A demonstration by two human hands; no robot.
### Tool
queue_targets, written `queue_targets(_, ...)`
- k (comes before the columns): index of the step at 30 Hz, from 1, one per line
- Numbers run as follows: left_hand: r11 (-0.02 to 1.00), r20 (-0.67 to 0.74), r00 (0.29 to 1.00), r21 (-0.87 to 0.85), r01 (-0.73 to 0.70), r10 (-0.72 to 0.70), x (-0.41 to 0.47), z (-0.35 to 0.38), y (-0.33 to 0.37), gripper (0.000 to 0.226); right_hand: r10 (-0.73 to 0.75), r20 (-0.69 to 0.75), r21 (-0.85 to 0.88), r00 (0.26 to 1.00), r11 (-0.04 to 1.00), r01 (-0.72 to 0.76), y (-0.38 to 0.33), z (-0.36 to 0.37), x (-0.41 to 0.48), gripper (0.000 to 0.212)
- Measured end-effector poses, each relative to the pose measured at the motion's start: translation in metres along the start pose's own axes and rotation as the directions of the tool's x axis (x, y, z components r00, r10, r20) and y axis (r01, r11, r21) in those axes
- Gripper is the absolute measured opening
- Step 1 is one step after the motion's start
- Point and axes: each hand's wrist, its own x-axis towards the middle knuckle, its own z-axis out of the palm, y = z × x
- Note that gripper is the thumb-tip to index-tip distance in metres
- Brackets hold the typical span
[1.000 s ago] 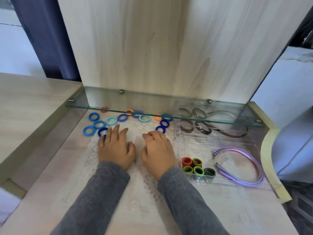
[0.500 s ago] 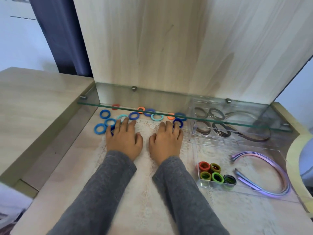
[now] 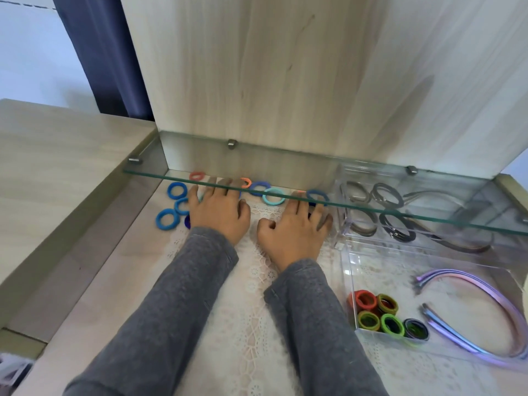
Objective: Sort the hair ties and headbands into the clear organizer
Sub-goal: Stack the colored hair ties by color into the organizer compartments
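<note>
Loose blue, teal and orange hair ties (image 3: 167, 220) lie scattered on the lace mat under a glass shelf (image 3: 314, 200). My left hand (image 3: 218, 211) rests palm down over some of them, fingers spread and reaching under the glass. My right hand (image 3: 294, 230) lies flat beside it, fingertips on ties near a dark blue one (image 3: 317, 195). The clear organizer (image 3: 347, 270) stands to the right. It holds red and green ties (image 3: 380, 314), purple headbands (image 3: 485, 292), and dark ties (image 3: 397, 225) and a brown headband at the back.
The glass shelf juts out low over the back of the desk, above the ties and the organizer's rear part. A wooden panel (image 3: 285, 81) rises behind it. A raised wooden ledge (image 3: 57, 167) borders the left side.
Both hands have slid forward over the mat towards the scattered ties, their fingertips now under the glass shelf. The camera has moved closer.
</note>
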Motion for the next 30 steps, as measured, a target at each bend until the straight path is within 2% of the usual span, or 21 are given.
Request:
queue_targets(7,0.999,-0.067,0.998,-0.051,-0.013,0.009,0.007,0.002,0.003,0.038,-0.067,-0.041,0.015,0.997,0.998,0.068,-0.001,0.005,0.002,0.062)
queue_targets(17,0.998,-0.157,0.987,-0.048,-0.037,0.029,0.0,0.004,-0.012,0.024,-0.163,-0.183,0.07,0.969,0.982,0.178,0.003,0.007,-0.005,0.036)
queue_targets(23,0.973,-0.255,0.957,-0.142,-0.182,0.142,-0.018,0.004,-0.022,0.01,-0.114,-0.209,0.057,0.971,0.99,0.128,0.008,0.008,-0.009,0.025)
queue_targets(27,0.946,-0.224,0.941,-0.142,-0.29,0.255,-0.039,-0.001,-0.024,0.023,-0.155,-0.191,0.083,0.969,0.981,0.173,0.009,0.007,-0.012,0.022)
queue_targets(30,0.929,-0.218,0.93,-0.157,-0.334,0.297,-0.055,-0.005,-0.022,0.023,-0.183,-0.19,0.076,0.965,0.977,0.2,0.009,0.005,-0.015,0.016)
